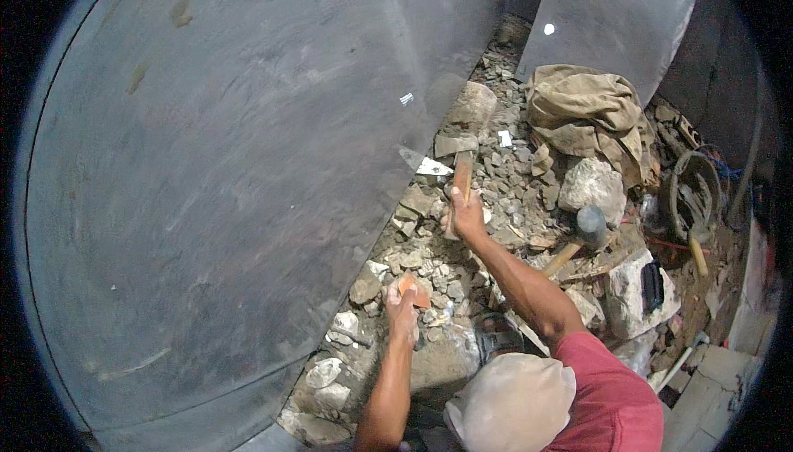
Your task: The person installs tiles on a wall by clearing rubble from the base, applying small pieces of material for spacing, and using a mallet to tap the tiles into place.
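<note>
My right hand (465, 216) is closed around the wooden handle of a hammer (463, 175). The hammer's broad, dusty head points away from me, close to a large rounded stone (472, 107). Lower and to the left, my left hand (401, 310) pinches a flat orange-red piece (420, 296), which looks like stone or tile. Grey stone chips (504, 179) lie all around both hands. A pointed whitish piece (433, 168) rests just left of the hammer's handle.
A big dark grey panel (248, 163) fills the left side. On the right are crumpled beige cloth (578, 105), a white rock (592, 190), a mallet (591, 222) with a pale handle, and a dark round container (692, 196). A beige cap (512, 402) shows at the lower edge.
</note>
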Motion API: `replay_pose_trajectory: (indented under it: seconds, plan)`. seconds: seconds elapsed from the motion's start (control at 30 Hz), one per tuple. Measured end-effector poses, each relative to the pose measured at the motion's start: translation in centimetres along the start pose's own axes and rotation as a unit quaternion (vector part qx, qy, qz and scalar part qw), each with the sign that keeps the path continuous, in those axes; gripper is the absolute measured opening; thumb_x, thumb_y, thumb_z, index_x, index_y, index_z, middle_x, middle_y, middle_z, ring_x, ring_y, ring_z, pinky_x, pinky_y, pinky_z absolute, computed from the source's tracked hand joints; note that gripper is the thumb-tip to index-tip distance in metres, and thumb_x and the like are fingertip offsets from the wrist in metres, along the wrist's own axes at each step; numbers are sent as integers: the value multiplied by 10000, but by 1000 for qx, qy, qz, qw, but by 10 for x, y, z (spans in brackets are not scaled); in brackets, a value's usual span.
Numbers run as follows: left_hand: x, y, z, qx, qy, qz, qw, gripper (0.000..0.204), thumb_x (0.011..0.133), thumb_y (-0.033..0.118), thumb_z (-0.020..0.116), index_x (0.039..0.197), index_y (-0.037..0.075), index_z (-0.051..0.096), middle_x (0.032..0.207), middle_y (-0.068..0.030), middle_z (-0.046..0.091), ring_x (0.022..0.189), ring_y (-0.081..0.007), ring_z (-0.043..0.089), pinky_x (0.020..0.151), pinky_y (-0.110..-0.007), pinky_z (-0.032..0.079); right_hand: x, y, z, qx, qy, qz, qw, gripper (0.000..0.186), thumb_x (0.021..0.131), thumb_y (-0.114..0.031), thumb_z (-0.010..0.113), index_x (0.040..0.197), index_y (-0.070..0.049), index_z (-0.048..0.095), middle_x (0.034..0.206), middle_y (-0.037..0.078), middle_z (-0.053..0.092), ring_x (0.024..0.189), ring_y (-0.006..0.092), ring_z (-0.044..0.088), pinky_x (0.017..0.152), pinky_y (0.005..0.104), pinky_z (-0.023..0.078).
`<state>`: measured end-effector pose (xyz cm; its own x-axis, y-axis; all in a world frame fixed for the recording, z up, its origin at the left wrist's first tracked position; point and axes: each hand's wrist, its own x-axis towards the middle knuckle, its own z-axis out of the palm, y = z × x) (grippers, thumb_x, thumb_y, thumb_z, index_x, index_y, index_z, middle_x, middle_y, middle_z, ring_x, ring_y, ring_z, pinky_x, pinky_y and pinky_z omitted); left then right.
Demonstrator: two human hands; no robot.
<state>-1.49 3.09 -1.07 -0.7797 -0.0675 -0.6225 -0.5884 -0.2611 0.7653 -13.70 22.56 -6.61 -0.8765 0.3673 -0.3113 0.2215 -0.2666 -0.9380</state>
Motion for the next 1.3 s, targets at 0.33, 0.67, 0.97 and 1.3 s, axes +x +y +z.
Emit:
replay_pose_trajectory:
  seconds: [0.33, 0.67, 0.97, 1.3]
  plan:
    - [3, -13, -1, -17, -56, 20, 998, 368, 865, 100, 559, 1206, 32, 438, 1080, -73, 545, 968, -179, 552, 831, -317, 463, 33, 50, 46, -39, 121, 41, 991, 340, 941, -341, 446, 1029, -26, 350, 671, 120, 513, 487, 245, 592, 414, 364, 513]
    - [2, 0, -12, -66, -47, 35, 996, 384, 852, 82, 558, 1214, 65, 432, 1087, -83, 536, 961, -202, 562, 800, -347, 487, 27, 18, 69, -179, 72, 92, 977, 716, 889, -514, 426, 1197, 126, 332, 1103, 354, 514, 1045, 466, 518, 896, 471, 402]
    - [8, 8, -3, -68, -22, 71, 995, 385, 865, 57, 533, 1228, 32, 410, 1093, -97, 540, 920, -192, 577, 761, -318, 498, 37, 18, 64, -115, 116, 41, 986, 487, 919, -376, 443, 1030, 94, 510, 836, 220, 617, 728, 313, 622, 653, 411, 489]
    - [22, 36, 13, -62, -7, 44, 997, 310, 899, 74, 490, 1201, 60, 424, 1083, -113, 549, 891, -205, 592, 714, -333, 507, 4, -39, 82, 282, 20, 155, 946, 322, 944, -292, 430, 905, 26, 463, 702, 123, 564, 564, 238, 586, 481, 374, 532]
